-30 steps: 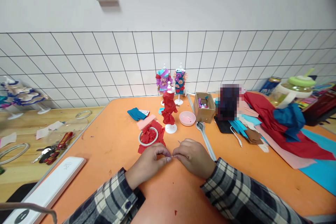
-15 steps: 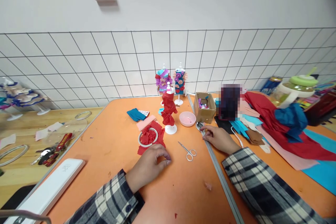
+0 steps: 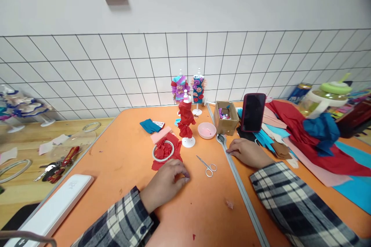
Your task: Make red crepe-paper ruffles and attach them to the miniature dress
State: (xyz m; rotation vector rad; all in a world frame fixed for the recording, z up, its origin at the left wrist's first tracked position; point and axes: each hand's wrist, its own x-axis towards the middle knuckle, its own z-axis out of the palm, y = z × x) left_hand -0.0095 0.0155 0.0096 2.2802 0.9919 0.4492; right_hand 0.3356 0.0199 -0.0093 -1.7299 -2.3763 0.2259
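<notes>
My left hand (image 3: 166, 180) rests on the orange table with thumb and forefinger tips pressed together; anything between them is too small to make out. Just beyond it lies a red cloth (image 3: 155, 165) with a pale ring (image 3: 173, 150) on top. My right hand (image 3: 251, 153) lies on the table, fingers loosely extended, fingertips touching or close beside a long grey strip (image 3: 242, 189). Small scissors (image 3: 209, 168) lie between my hands, slightly opened. Behind them a small white dress form (image 3: 188, 142) stands upright, wrapped in red fabric (image 3: 186, 117).
A pink bowl (image 3: 206, 130), a cardboard box (image 3: 226, 125) and a phone (image 3: 253, 112) stand behind my right hand. Two decorated dress forms (image 3: 180, 89) are near the wall. Coloured fabrics (image 3: 301, 139) and a green-lidded jug (image 3: 326, 100) fill the right. A white power bank (image 3: 58, 208) lies left.
My right hand has left my left hand and moved right and back onto the table by the grey strip. The scissors, earlier mostly hidden under it, lie on the table. My left hand barely moved.
</notes>
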